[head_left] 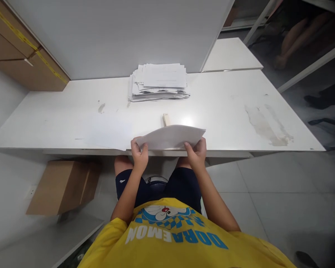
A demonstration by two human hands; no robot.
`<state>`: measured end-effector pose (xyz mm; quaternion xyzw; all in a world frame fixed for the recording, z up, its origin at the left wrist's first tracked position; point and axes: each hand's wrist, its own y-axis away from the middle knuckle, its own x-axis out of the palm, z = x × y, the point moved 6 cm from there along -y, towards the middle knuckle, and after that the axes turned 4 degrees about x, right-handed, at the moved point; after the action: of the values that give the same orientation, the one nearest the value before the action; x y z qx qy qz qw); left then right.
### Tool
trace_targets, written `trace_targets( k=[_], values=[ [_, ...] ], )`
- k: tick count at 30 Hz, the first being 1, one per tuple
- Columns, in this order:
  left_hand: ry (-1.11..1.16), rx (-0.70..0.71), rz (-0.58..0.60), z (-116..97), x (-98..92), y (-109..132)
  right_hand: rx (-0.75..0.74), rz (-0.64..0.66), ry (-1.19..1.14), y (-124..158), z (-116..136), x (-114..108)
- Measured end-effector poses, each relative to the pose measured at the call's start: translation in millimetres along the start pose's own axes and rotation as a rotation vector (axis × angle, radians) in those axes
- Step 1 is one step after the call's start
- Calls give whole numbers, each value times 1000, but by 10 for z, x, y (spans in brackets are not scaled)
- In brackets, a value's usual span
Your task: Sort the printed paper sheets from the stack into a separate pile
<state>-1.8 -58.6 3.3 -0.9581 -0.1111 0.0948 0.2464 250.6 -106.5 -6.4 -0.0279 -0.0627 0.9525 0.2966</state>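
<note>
Both hands hold a sheet of white paper over the table's front edge, one hand at each side. My left hand is closed on its left end, thumb on the near face. The right end is pinched by my right hand in the same way. Whether it is one sheet or a thin stack I cannot tell. Just beyond it lies a small cream-coloured object, perhaps a stapler, its near part hidden by the paper. To the left, another white sheet lies flat, close to my left hand.
A stack of papers stands at the back of the white table, against a grey panel. Cardboard boxes stand at the back left, and another box is below the table. A person's bare leg shows at the upper right.
</note>
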Motion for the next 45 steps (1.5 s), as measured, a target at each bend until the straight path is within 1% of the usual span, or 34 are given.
trace_targets(
  k=[2, 5, 6, 8, 10, 12, 14, 16, 18, 20, 24, 28, 31, 34, 37, 39, 42, 45],
  values=[
    [18, 48, -19, -71, 10, 31, -9, -38, -3, 32, -22, -9],
    [72, 178, -41, -289, -7, 116, -24, -101, -3, 93, -13, -44],
    [74, 193, -49, -344, -17, 153, -27, -117, -5, 111, -1, -60],
    [48, 153, -62, -379, -37, 223, -17, -114, -15, 135, 19, -89],
    [15, 62, -76, -331, -64, 280, 20, -70, -7, 139, 14, -133],
    [7, -22, -58, -255, -83, 315, 91, 13, 59, 124, -36, -196],
    [1, -95, 18, -183, -74, 324, 185, 122, 165, 97, -126, -280],
    [-35, -141, 95, -136, -61, 309, 286, 202, 247, 58, -228, -389],
    [-112, -128, 124, -137, -60, 260, 364, 232, 289, 1, -296, -500],
    [-214, -45, 154, -190, -34, 178, 406, 252, 326, -71, -307, -579],
    [-355, 170, 311, -327, 137, -3, 400, 279, 422, -239, -175, -662],
    [-416, 329, 445, -402, 339, -133, 407, 273, 515, -389, -19, -760],
    [-437, 437, 546, -404, 523, -191, 437, 245, 556, -490, 1, -881],
    [-472, 525, 657, -342, 731, -243, 439, 207, 547, -597, -42, -997],
    [-520, 513, 742, -231, 899, -302, 434, 193, 520, -675, -94, -1052],
    [-546, 467, 755, -175, 959, -336, 443, 195, 502, -699, -115, -1061],
    [-565, 417, 732, -156, 983, -352, 447, 201, 495, -714, -128, -1069],
    [-572, 388, 719, -157, 969, -341, 429, 198, 484, -721, -152, -1094]
  ],
)
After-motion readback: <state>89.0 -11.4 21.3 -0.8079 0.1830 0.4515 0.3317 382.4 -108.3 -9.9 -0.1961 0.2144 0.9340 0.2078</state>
